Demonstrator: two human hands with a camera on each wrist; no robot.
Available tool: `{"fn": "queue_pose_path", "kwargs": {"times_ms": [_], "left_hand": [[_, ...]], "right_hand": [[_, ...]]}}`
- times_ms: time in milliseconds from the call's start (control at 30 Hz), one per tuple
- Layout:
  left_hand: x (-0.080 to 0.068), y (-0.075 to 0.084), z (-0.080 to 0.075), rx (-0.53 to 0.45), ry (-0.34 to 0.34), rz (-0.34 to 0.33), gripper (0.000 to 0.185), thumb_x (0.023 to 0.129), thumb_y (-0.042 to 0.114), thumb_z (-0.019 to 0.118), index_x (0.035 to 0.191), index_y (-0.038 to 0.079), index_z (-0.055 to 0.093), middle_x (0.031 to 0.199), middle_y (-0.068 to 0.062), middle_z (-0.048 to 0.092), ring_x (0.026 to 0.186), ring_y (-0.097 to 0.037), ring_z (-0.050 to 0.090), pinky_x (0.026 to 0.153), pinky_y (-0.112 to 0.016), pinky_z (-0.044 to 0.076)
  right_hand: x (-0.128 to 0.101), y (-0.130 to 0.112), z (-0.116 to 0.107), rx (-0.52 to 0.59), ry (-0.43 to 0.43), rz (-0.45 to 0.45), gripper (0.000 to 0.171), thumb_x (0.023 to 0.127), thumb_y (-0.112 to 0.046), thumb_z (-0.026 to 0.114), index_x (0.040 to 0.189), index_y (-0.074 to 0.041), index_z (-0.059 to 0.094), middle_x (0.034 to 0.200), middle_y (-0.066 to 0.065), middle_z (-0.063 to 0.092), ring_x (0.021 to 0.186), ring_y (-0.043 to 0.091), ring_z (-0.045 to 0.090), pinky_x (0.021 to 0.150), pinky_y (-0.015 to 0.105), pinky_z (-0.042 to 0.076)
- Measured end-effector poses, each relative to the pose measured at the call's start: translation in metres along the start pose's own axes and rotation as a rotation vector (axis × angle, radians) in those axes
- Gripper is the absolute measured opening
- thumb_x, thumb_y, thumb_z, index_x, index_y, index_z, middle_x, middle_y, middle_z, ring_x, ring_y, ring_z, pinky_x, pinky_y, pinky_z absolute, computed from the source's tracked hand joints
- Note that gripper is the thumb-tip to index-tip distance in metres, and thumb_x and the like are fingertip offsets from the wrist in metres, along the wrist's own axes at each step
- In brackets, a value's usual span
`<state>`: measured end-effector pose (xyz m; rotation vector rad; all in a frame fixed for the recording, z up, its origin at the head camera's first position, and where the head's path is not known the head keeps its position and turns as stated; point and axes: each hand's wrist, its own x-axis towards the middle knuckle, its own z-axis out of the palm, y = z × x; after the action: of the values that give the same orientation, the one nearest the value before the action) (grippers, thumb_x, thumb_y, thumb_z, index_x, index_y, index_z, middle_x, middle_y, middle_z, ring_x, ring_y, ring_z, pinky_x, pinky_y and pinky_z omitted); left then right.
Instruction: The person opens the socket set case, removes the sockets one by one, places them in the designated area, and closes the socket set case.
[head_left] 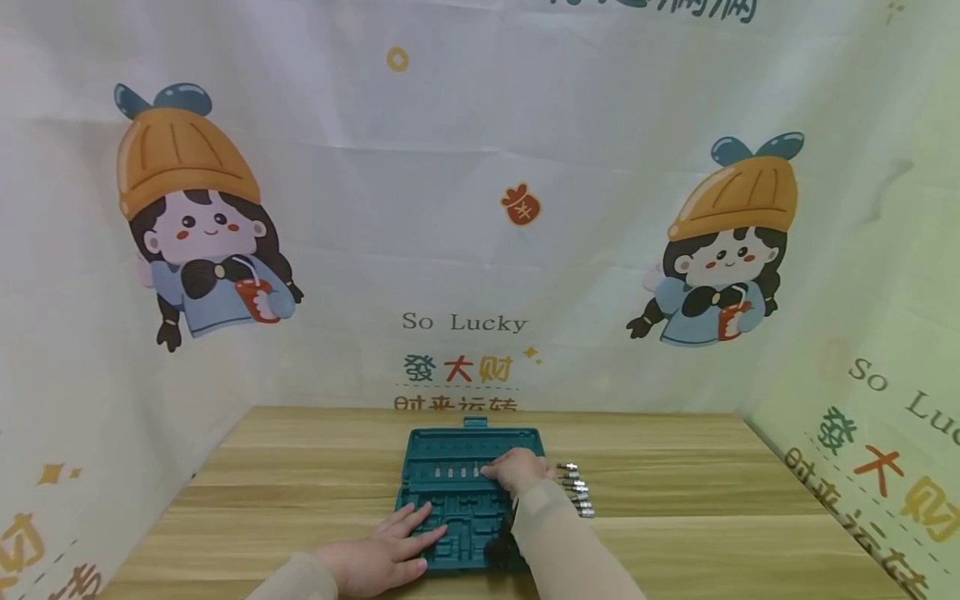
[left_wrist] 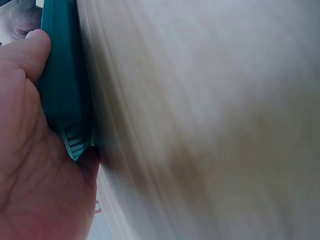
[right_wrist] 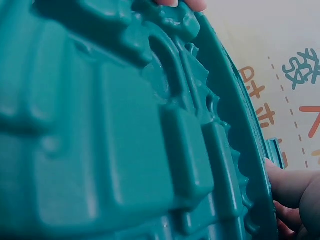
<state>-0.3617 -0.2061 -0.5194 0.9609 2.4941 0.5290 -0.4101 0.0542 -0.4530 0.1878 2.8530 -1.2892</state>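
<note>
Teal tool case [head_left: 465, 492] lies under both hands' fingers [head_left: 408, 533] (left ones flat).

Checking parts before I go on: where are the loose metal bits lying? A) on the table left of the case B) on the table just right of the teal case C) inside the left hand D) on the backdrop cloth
B: the metal bits lie in a row on the wooden table beside the right edge of the teal case.
</note>
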Motion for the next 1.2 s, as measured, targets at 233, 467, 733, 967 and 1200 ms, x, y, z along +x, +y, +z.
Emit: {"fn": "queue_pose_path", "kwargs": {"times_ms": [233, 467, 733, 967, 1200], "left_hand": [[0.004, -0.008, 0.002, 0.025, -0.011, 0.012, 0.059, 0.094, 0.068, 0.028, 0.149, 0.051, 0.016, 0.161, 0.009, 0.003, 0.146, -0.035, 0.000, 0.101, -0.069, 0.024], [0.010, -0.019, 0.006, -0.008, -0.030, 0.008, 0.056, 0.096, 0.064, 0.032, 0.149, 0.051, 0.017, 0.160, 0.009, 0.004, 0.146, -0.037, 0.001, 0.099, -0.069, 0.026], [0.006, -0.013, 0.000, -0.033, -0.030, 0.012, 0.055, 0.097, 0.062, 0.032, 0.149, 0.050, 0.018, 0.161, 0.007, 0.004, 0.145, -0.038, 0.000, 0.100, -0.069, 0.025], [0.007, -0.012, 0.002, -0.031, -0.033, 0.022, 0.055, 0.098, 0.060, 0.033, 0.150, 0.047, 0.019, 0.161, 0.005, 0.004, 0.145, -0.040, 0.003, 0.100, -0.069, 0.025], [0.008, -0.016, 0.001, -0.029, -0.014, 0.037, 0.055, 0.099, 0.058, 0.033, 0.151, 0.045, 0.019, 0.161, 0.004, 0.004, 0.144, -0.041, 0.002, 0.099, -0.070, 0.025]], "right_hand": [[-0.004, -0.002, -0.006, -0.019, -0.044, -0.031, 0.017, 0.081, -0.029, 0.079, 0.090, -0.015, 0.077, 0.107, 0.009, 0.066, 0.128, 0.046, 0.035, 0.107, 0.062, 0.015], [0.011, 0.011, -0.007, -0.005, -0.173, -0.157, 0.021, 0.083, -0.025, 0.077, 0.095, -0.008, 0.076, 0.104, 0.009, 0.069, 0.100, 0.032, 0.061, 0.084, 0.049, 0.049], [0.014, 0.009, -0.008, 0.073, -0.192, -0.148, 0.019, 0.082, -0.019, 0.078, 0.095, -0.005, 0.076, 0.106, 0.012, 0.068, 0.103, 0.035, 0.060, 0.085, 0.049, 0.049], [0.009, 0.009, -0.008, 0.044, -0.172, -0.123, 0.017, 0.083, -0.022, 0.077, 0.093, -0.008, 0.076, 0.107, 0.010, 0.068, 0.106, 0.035, 0.058, 0.098, 0.055, 0.037], [0.006, 0.006, -0.013, 0.006, -0.149, -0.156, 0.016, 0.083, -0.024, 0.077, 0.091, -0.010, 0.077, 0.103, 0.008, 0.069, 0.107, 0.035, 0.057, 0.104, 0.060, 0.022]]}}
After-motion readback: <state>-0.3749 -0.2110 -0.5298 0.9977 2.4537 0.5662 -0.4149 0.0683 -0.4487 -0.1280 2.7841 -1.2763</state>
